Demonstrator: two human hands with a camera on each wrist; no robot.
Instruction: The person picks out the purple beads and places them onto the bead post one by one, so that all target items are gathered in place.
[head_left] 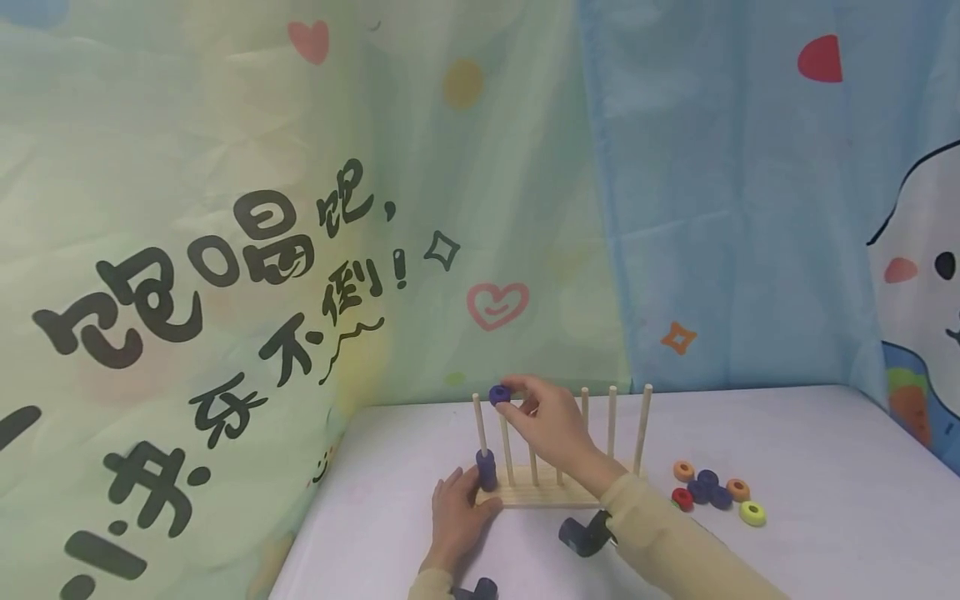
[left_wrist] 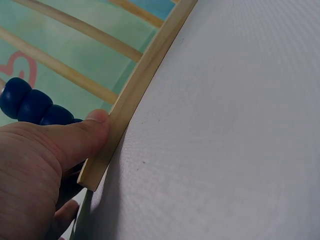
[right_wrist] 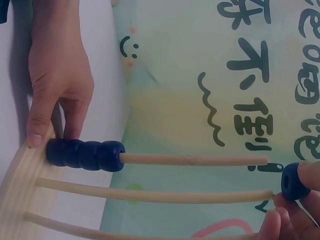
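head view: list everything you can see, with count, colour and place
wooden peg rack: one, pale wood, seven upright pegs as far as can be counted, on the table centre
stacked dark blue rings: one stack on the leftmost peg; four rings in the right wrist view
held dark blue ring: one, at the tip of the second peg
loose rings: about six, orange, blue, red, yellow-green, right of the rack
white table: one, under everything
printed backdrop: green and blue cloth, behind
left hand: thumb on the rack's left end
right hand: pinches the held ring
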